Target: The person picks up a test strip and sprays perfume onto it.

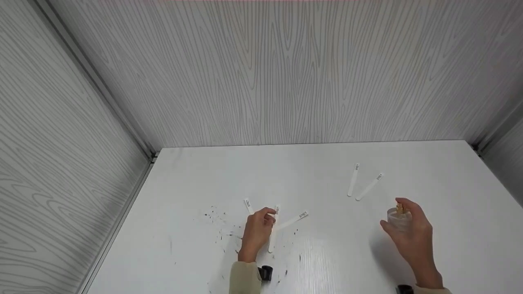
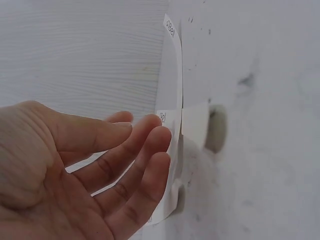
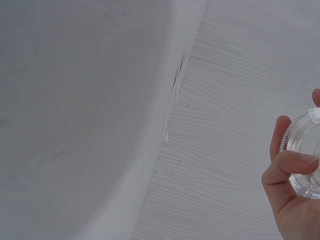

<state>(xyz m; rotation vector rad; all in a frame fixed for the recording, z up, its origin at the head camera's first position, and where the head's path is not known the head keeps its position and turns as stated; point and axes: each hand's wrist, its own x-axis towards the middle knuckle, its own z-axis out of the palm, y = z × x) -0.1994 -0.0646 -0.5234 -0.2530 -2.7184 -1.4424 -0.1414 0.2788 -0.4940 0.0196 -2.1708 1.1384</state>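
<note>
Head view: right hand (image 1: 416, 232) gripped the bottle (image 1: 394, 221) above the surface (image 1: 196, 175), fingertip on its gold nozzle (image 1: 399, 210). Left hand (image 1: 256, 229) looked relaxed, gripping nothing, by three fanned strips (image 1: 271, 241). Step looked like spraying them; squaring the nozzle to the strips and clearing left fingers first seemed wise.

Grey walls (image 1: 261, 73) (wood-grained), white tabletop (image 1: 196, 175).
</note>
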